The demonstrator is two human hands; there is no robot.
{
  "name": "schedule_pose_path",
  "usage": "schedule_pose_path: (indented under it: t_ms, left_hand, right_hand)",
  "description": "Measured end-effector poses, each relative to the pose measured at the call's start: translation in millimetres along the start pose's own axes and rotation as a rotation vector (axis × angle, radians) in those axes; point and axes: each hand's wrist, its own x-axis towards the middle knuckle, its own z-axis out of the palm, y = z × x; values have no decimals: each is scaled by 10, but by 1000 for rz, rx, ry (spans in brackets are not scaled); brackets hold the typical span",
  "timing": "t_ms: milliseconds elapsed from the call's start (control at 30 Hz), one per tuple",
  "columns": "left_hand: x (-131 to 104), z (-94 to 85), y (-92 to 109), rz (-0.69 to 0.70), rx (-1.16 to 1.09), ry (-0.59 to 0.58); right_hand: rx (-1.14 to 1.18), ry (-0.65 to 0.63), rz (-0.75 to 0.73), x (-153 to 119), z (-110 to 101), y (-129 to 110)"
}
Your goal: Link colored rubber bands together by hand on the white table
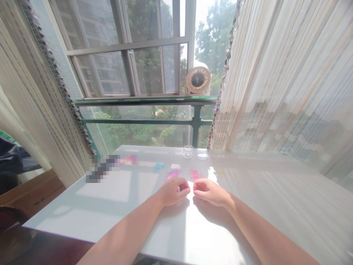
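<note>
My left hand (176,192) is curled above the white table, thumb and fingertips brought together. Facing it across a small gap, my right hand (211,193) is closed in the same kind of pinch. Whatever sits in either pinch, if anything, is too small to make out. Just beyond my left hand lies a small purple pile (174,173) of thin pieces. A pinkish-red pile (195,174) lies right beyond my right hand. Farther left are a teal pile (159,166) and an orange and purple bunch (129,159). A faint yellowish pile (221,171) is on the right.
Near the white table's (110,206) far edge stand a clear round container (188,152) and a low clear disc (202,156). A blurred-out dark object (102,169) lies at the left edge. A round fan (198,79) is by the window. Curtains (275,81) hang on both sides.
</note>
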Motion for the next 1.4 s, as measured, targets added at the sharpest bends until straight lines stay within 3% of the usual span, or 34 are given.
schedule_pose_path:
  t_ms: [200,600,1400]
  left_hand:
    - [0,5,12,1,-3,-4]
    - [-8,28,-16,-34,-15,-28]
    - [-14,34,-24,-47,-26,-16]
  right_hand:
    - [116,-51,56,-3,13,-5]
    - [130,-67,70,-15,9,-25]
    - [-75,41,11,0,21,-31]
